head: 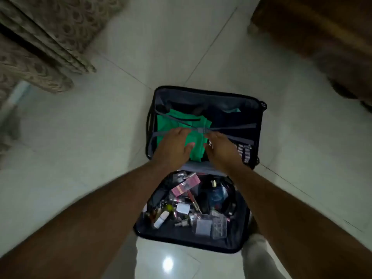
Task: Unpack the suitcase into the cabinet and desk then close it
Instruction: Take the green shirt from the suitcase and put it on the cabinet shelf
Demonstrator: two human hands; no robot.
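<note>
Suitcase (259,109), open flat on the floor (100,137), green shirt (181,125) strapped in far half, small items in near half; left hand (173,146) and right hand (221,148), fingers relaxed, at strap buckle (201,130); step: unclipping, next calls for squeezing buckle.

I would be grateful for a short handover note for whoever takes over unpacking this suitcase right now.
Left hand: open, fingers flat on the green garment, by the strap buckle.
Right hand: open, fingertips close to the buckle.
Suitcase: lies open on the floor; clothes strapped in the far half, small items in the near half.
Done: opened only.
Left: unbuckle the straps, move everything out to cabinet and desk, close the case.
</note>
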